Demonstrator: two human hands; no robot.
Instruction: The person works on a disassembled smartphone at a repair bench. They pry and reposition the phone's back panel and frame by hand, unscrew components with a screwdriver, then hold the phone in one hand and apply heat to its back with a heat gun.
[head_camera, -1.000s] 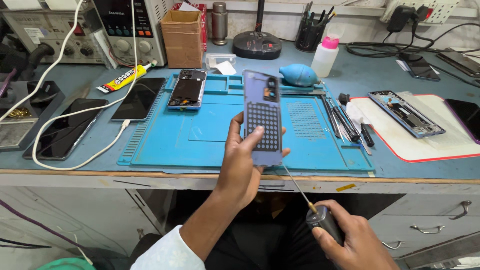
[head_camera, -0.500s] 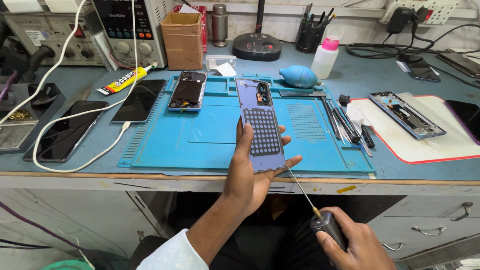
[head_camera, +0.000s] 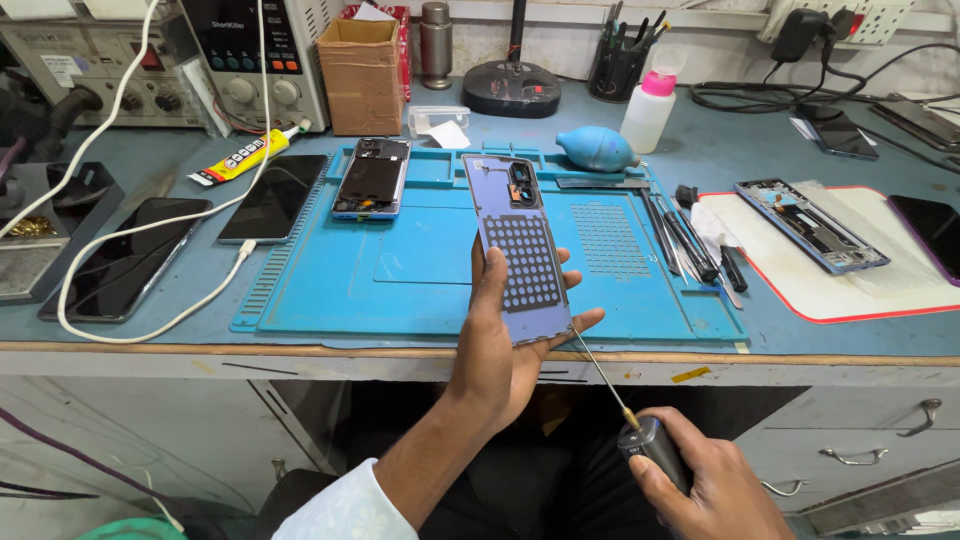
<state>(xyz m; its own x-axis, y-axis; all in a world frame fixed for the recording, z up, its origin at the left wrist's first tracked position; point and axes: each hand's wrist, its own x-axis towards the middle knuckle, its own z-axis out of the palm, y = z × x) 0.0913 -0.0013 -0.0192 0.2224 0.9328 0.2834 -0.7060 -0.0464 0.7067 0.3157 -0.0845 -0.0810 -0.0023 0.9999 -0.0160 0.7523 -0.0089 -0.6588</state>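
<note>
- The left hand (head_camera: 500, 345) grips a purple phone back cover (head_camera: 518, 245) by its lower end, thumb along the left edge, fingers wrapped behind to the right edge.
- The cover stands nearly upright above the blue repair mat (head_camera: 400, 270), inner side with its dotted pad facing the camera.
- The right hand (head_camera: 705, 485) is closed around a screwdriver (head_camera: 625, 410); its thin shaft slants up toward the cover's bottom corner.

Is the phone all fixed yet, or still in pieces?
Still in pieces. Done: the purple back cover is off. In hand: the left hand holds it, the right hand holds a screwdriver. Left: the opened phone lies uncovered on the blue mat.
</note>
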